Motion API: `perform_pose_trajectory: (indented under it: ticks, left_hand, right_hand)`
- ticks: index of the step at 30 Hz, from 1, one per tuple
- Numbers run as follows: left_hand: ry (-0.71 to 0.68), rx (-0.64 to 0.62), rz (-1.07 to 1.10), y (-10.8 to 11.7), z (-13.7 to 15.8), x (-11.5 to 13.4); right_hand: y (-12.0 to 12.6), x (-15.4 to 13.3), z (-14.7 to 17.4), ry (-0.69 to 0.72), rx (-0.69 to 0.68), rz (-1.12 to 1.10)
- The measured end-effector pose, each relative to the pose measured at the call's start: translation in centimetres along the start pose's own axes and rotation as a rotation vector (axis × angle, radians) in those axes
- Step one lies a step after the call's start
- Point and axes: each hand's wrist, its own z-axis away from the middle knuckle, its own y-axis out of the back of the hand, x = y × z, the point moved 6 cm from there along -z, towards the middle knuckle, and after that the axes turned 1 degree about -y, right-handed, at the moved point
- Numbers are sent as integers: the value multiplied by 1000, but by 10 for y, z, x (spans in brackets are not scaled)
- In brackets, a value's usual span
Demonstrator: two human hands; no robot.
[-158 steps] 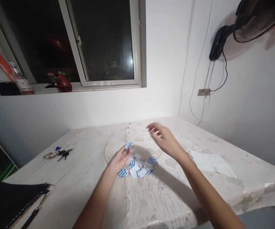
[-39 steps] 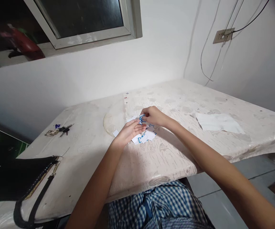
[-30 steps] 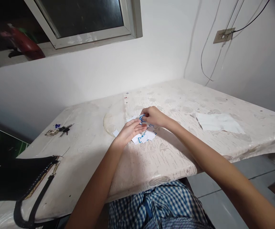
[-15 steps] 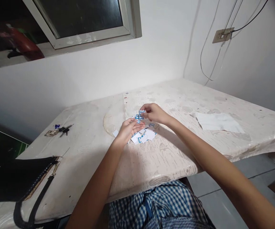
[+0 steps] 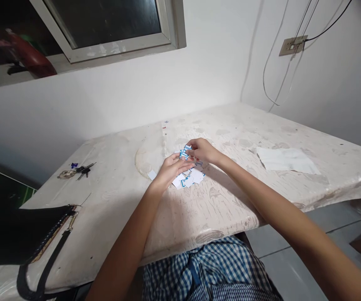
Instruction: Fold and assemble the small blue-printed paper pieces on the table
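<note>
Small white paper pieces with blue edging (image 5: 183, 154) are held up between my two hands, above the table. My left hand (image 5: 170, 168), palm partly up, grips several of them between thumb and fingers. My right hand (image 5: 203, 150) pinches another blue-edged paper piece (image 5: 187, 147) at the upper right of that bunch. Below the hands lies a loose pile of similar white paper pieces (image 5: 196, 175), some showing blue lines. One white piece (image 5: 151, 174) lies apart, left of my left hand. The fingertips partly hide what is printed on the held pieces.
A white cloth (image 5: 287, 161) lies on the table (image 5: 224, 209) to the right. Keys (image 5: 83, 169) sit at the left, behind a black bag (image 5: 20, 230) with a strap. A wall (image 5: 130, 92) with a window stands behind, and cables hang near a socket (image 5: 293, 45).
My right hand has brought its paper piece closer to those in my left hand. The left fingers have shifted slightly right, and the held pieces now overlap more.
</note>
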Motion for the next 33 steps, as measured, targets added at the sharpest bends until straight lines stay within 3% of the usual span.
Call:
perform_pose_trajectory:
  ticks: [12, 33]
  left_hand:
    - [-8, -42, -75, -1, 0, 0]
    - [-21, -64, -86, 0, 0, 0]
  right_hand:
    - [0, -7, 2, 140, -20, 124]
    - [-8, -10, 6, 186, -105, 81]
